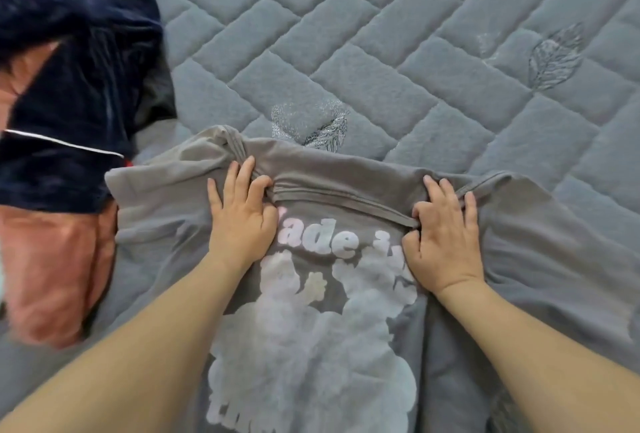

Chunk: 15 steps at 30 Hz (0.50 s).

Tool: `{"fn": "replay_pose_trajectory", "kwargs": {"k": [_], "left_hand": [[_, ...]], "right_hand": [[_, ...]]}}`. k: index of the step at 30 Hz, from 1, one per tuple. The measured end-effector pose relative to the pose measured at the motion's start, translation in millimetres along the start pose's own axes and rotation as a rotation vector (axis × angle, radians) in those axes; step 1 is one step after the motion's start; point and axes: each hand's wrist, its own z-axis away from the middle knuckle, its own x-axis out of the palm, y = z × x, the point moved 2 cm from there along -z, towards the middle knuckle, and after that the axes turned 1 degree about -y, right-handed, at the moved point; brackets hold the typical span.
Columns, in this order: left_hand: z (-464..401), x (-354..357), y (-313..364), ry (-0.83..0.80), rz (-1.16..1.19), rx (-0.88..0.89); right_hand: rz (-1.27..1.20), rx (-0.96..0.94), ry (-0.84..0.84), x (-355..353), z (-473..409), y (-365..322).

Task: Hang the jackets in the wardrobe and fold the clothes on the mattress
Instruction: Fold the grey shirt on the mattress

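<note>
**Grey T-shirt held by its neckline on quilted mattress**

Grey cotton, printed with puffy pale lettering and a cloud-like figure, fills the lower frame — the T-shirt (318,294) runs off the bottom edge, its lowest words cut off and the top line partly hidden under both hands. The left hand (242,214) pinches the ribbed collar fold between thumb and curled fingers; the right hand (443,238) grips the same fold, fingertips tucked under. Beyond the fingers lies the grey brick-quilted mattress (415,51), embroidered with leaves. Left of the left hand, blurred, sit a navy velvety garment (69,86) and a pink garment (55,276).
</note>
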Motion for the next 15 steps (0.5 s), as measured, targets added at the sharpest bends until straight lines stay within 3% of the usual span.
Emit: {"fn": "replay_pose_trajectory", "kwargs": {"k": [3,6,9,11,13,14,15], "left_hand": [[-0.5,-0.3,-2.7,-0.035,-0.030,0.014],[-0.5,-9.6,0.1,-0.218,-0.038,0.028],[-0.8,-31.2,0.0,-0.322,0.247,-0.052],[6.1,-48.7,-11.6,-0.075,0.524,-0.288],[11.2,-67.1,-47.5,0.302,0.510,-0.684],[10.8,-75.2,-63.6,0.378,0.450,-0.873],[7.3,-81.4,-77.1,0.341,0.401,-1.015]], "right_hand": [[0.016,0.022,-0.046,0.5,-1.6,-0.2],[0.040,0.003,-0.067,-10.1,1.3,-7.0],[-0.080,-0.154,0.015,-18.7,-26.7,-61.1],[-0.128,-0.252,-0.011,-6.8,-61.6,-116.1],[-0.083,-0.304,-0.126,22.1,-89.0,-167.9],[-0.007,-0.315,-0.177,37.2,-91.8,-179.4],[0.060,-0.322,-0.203,48.7,-90.3,-181.4]]}}
